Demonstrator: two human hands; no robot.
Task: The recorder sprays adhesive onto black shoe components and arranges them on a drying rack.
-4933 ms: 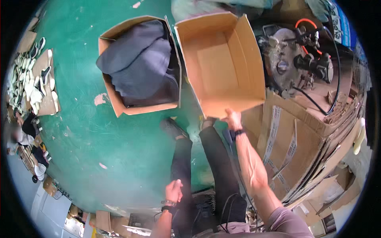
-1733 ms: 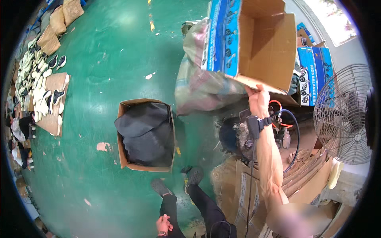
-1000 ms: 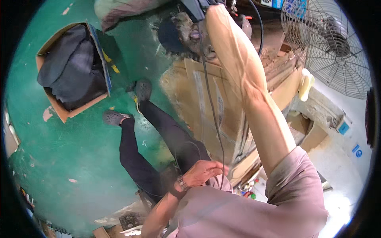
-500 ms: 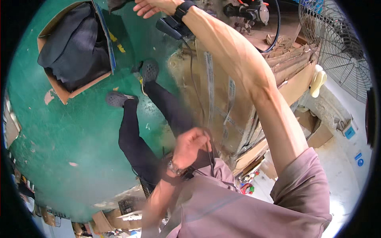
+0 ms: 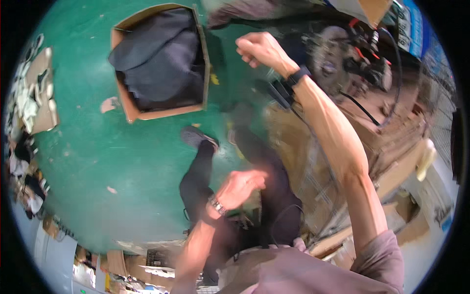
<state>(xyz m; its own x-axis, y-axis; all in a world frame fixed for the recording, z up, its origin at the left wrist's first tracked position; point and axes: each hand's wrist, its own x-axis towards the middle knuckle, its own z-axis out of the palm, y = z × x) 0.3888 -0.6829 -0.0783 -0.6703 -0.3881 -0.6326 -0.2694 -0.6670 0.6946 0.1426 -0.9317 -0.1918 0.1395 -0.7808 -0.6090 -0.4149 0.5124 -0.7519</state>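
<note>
My right hand is raised over the green floor, right of an open carton that holds dark folded sheet material. Its fingers are curled in, and I see nothing in them. A black band circles that wrist, with a small black box and a thin cable beside it. Low in front of my thighs, my left hand has its fingers drawn together, their tips smeared by motion. Whether something thin is in them is hidden. A metal watch sits on the left wrist.
Flattened cardboard is stacked at my right, below a blurred machine with cables. A wire fan guard stands at the far right. Clothes and cardboard lie along the left edge. A blurred mauve cloth shape is at the top.
The view has turned, so the carton sits farther right. My right hand has come lower and farther right in view, its fingers now curled. The dark cord by my left fingers no longer shows there.
</note>
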